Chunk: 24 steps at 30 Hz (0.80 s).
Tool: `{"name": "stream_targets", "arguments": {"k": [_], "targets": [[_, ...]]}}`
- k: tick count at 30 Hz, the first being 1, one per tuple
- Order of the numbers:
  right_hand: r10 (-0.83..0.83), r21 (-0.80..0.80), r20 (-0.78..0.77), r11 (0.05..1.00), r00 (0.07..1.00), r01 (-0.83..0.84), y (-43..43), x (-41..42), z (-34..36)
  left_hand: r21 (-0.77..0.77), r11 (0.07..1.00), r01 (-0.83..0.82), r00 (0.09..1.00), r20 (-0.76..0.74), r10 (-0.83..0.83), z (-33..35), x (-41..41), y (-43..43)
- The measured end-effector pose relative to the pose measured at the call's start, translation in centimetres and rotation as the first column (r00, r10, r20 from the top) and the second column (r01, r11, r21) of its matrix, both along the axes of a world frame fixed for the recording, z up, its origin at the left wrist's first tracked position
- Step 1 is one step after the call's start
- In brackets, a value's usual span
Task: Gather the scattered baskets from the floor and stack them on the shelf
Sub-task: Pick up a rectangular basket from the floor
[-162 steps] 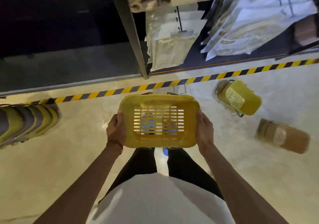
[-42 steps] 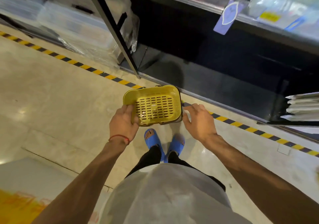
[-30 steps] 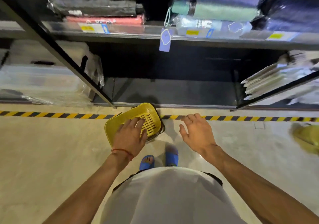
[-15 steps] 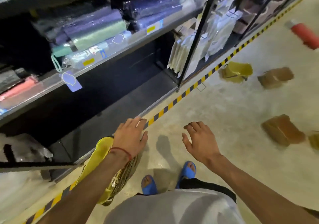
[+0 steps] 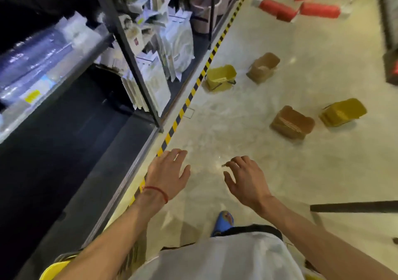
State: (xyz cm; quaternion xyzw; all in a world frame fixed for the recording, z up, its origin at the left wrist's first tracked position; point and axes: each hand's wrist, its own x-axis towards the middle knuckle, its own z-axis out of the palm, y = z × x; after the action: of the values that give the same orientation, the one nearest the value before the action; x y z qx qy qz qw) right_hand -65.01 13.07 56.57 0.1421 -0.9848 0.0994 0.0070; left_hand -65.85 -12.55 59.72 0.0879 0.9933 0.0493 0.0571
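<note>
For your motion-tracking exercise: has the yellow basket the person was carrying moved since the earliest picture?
Yes. The yellow basket has left both hands and now sits low beside the striped floor tape, at the bottom shelf's edge.

Bare arms, white t-shirt (image 5: 226, 260), red string bracelet (image 5: 156, 192) on the left wrist, blue slipper (image 5: 223, 222), dark shorts.

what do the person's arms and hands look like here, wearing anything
Both arms are bare, with no sleeves showing on the forearms and no gloves. The left hand has a thin red string bracelet around its wrist. The right hand wears nothing visible.
</note>
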Motion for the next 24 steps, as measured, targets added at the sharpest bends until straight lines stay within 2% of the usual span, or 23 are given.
{"name": "stream_targets", "arguments": {"k": [5,15,21,24], "targets": [[-0.067,0.012,0.002,0.998,0.998,0.067,9.2,-6.3,0.0,0.038,0.998,0.042,0.999,0.003,-0.042,-0.7,-8.2,9.0],[-0.341,-0.003,0.032,0.94,0.939,0.341,24.8,-17.9,0.8,0.072,0.976,0.207,0.976,0.052,-0.211,-1.4,-25.3,22.9],[-0.579,0.006,0.049,0.815,0.814,0.579,32.7,-24.8,1.0,0.154,0.929,0.336,0.933,0.081,-0.351,-2.6,-38.3,33.2],[-0.647,0.01,0.05,0.762,0.761,0.648,35.8,-27.5,1.5,0.156,0.893,0.421,0.896,0.079,-0.436,-2.8,-43.6,38.3]]}}
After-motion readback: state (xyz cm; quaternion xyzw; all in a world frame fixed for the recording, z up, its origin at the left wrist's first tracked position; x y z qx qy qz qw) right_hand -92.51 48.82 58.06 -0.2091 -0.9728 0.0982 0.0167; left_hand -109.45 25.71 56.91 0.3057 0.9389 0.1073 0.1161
